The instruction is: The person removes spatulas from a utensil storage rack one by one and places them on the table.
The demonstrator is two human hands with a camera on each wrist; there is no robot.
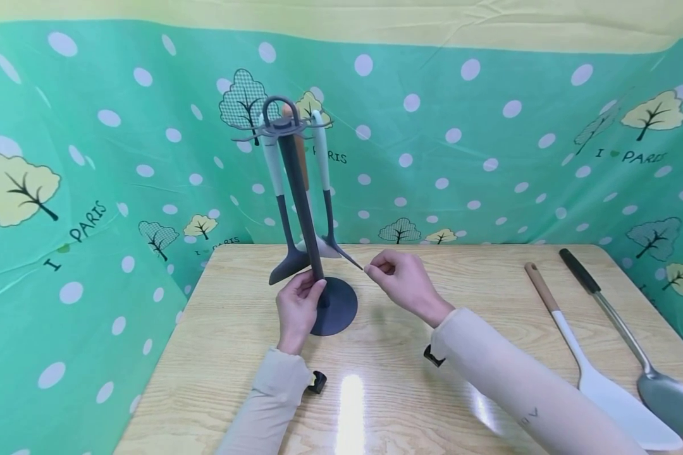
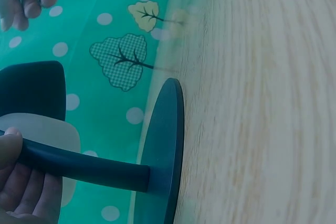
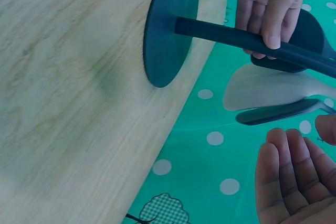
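Observation:
A dark utensil rack [image 1: 300, 189] with a round base [image 1: 341, 309] stands on the wooden table. My left hand [image 1: 298, 309] grips its pole low down, thumb in front, as the right wrist view also shows. From the hooks hang a pale-handled utensil with a broad black head [image 1: 290, 264], a brown-handled one with a whitish head [image 3: 268, 87], and a pale-handled turner with a thin dark blade [image 1: 344, 254]. My right hand [image 1: 404, 284] is beside that blade's tip. In the right wrist view its fingers [image 3: 291, 177] are relaxed, apart from the blade, holding nothing.
On the table's right side lie a white turner [image 1: 620, 404] with a brown handle and a metal spoon [image 1: 668, 398] with a black handle. A green dotted cloth [image 1: 461, 170] hangs behind and to the sides of the table [image 1: 250, 284].

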